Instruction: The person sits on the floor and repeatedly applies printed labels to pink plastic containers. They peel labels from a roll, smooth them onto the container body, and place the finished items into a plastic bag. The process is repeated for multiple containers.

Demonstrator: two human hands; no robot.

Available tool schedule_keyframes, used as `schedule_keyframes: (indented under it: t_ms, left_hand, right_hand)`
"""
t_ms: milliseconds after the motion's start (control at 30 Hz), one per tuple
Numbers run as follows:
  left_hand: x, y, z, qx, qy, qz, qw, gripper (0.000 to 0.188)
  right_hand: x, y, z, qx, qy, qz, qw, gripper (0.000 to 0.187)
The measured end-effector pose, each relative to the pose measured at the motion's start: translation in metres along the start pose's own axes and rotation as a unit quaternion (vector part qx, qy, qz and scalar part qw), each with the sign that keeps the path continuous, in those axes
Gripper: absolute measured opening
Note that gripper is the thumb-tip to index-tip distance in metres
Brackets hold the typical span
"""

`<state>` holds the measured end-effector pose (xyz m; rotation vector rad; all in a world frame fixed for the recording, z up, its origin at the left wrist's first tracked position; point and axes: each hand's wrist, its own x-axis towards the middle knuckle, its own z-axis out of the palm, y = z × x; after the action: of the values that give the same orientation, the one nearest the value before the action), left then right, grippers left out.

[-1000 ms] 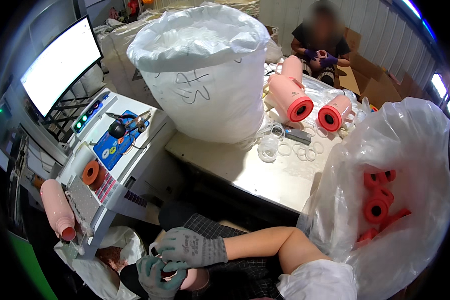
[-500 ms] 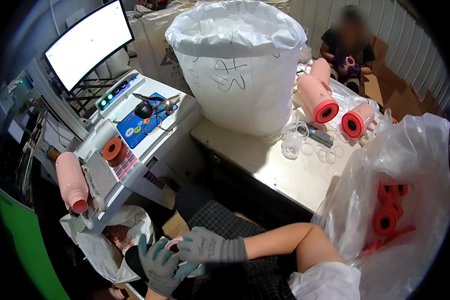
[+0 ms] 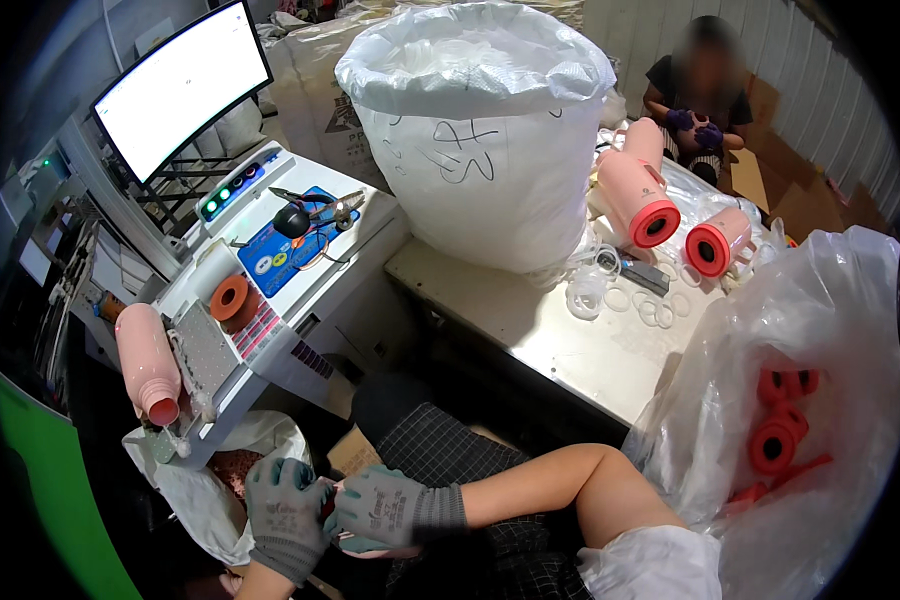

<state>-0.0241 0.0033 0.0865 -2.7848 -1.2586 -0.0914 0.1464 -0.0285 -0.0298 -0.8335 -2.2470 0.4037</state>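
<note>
Both my hands wear grey knit gloves and meet low in the view, over my lap. My left hand [image 3: 285, 510] curls against the fingers of my right hand [image 3: 385, 505]. Between them they grip a small pink part [image 3: 362, 546], mostly hidden by the gloves, with a red spot showing at the fingertips. Just left of my hands hangs an open white bag [image 3: 195, 490] holding pinkish pieces. A pink bottle [image 3: 148, 365] sits mouth-down on the machine's bracket above that bag.
A white machine [image 3: 300, 280] with a screen [image 3: 182, 90] and an orange ring [image 3: 230, 297] stands at the left. On the metal table [image 3: 570, 345] are a big white sack [image 3: 480, 130], pink bottles [image 3: 635, 195], and clear rings [image 3: 610, 290]. A clear bag of red caps [image 3: 780, 435] stands right. Another person [image 3: 700, 95] sits behind.
My head has turned, so the scene sits further right and higher. My hands stay together on the pink part; the left hand has come up beside the right.
</note>
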Motion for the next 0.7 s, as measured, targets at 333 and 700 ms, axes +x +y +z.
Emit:
schedule_keyframes:
  t_ms: [333,700]
  left_hand:
    - [-0.008,-0.001,0.022,-0.090,-0.047,0.001,0.995,0.021]
    - [-0.060,0.113,0.126,-0.320,0.245,-0.084,0.911,0.065]
  right_hand:
    - [0.017,-0.020,-0.046,0.104,0.026,0.039,0.993,0.031]
    - [-0.096,0.001,-0.113,0.118,-0.068,0.334,0.933,0.083]
